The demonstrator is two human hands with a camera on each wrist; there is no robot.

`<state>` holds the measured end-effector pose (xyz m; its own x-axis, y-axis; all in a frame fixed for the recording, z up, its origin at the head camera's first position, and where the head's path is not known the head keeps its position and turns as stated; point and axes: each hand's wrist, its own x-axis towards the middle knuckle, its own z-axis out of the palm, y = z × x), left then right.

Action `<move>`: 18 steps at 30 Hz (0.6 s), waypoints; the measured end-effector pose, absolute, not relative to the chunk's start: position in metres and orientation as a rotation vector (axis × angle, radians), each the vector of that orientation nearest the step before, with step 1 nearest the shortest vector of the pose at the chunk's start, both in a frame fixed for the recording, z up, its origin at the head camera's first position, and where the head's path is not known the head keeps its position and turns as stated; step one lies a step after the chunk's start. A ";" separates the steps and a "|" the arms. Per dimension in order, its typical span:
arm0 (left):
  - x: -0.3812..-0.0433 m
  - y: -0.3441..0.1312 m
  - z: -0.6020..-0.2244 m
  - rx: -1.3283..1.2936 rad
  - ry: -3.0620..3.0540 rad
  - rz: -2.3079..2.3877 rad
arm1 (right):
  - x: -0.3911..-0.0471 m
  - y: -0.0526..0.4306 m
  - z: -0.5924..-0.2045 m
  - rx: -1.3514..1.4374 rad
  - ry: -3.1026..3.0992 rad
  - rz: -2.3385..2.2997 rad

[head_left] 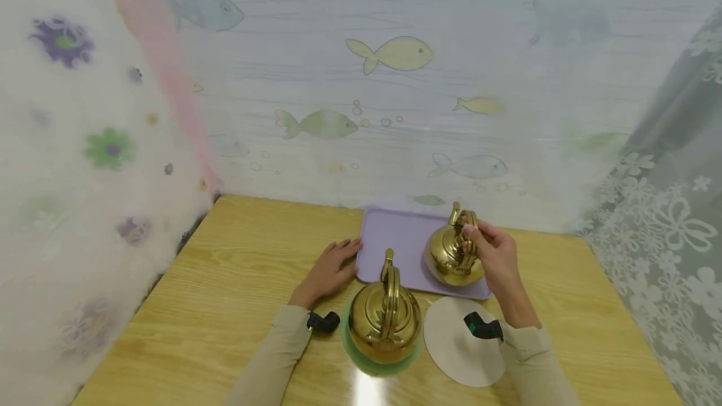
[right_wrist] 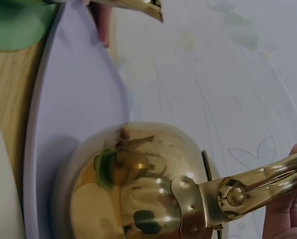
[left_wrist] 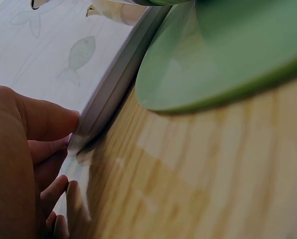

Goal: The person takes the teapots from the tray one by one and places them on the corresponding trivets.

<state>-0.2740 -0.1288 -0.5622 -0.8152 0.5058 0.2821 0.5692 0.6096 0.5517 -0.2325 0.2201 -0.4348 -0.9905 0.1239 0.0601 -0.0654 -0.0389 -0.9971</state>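
A shiny gold kettle [head_left: 451, 259] stands over the right part of a lilac tray [head_left: 389, 237]. My right hand [head_left: 499, 262] grips its arched handle from the right, fingers curled around it; the right wrist view shows the handle [right_wrist: 267, 186] running into that hand. At the tray's left edge rests my left hand [head_left: 333, 268], its fingers extended and the thumb [left_wrist: 51, 119] against the tray's rim. Between my forearms sits a second gold kettle [head_left: 375, 324] on a round green mat [head_left: 352, 353], its spout pointing toward the tray.
A round off-white mat [head_left: 457, 343] lies right of the second kettle, below my right wrist. All of it is on a light wooden table [head_left: 225, 306]. Behind the tray hangs a fish-patterned curtain [head_left: 316, 168], close to the table's far edge.
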 end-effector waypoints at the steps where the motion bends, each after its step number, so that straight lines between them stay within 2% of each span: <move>1: -0.275 -0.129 -0.562 -0.913 -2.731 -0.985 | -0.233 0.220 -0.435 -0.059 -2.093 2.152; 18: -0.273 -0.129 -0.559 -0.913 -2.721 -1.004 | -0.233 0.222 -0.441 0.035 -1.962 2.184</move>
<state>-0.2727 -0.1288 -0.5590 -0.8152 0.5027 0.2877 0.5690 0.6027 0.5594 -0.2328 0.2219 -0.4408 -0.9786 0.1363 0.1543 -0.1680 -0.0953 -0.9812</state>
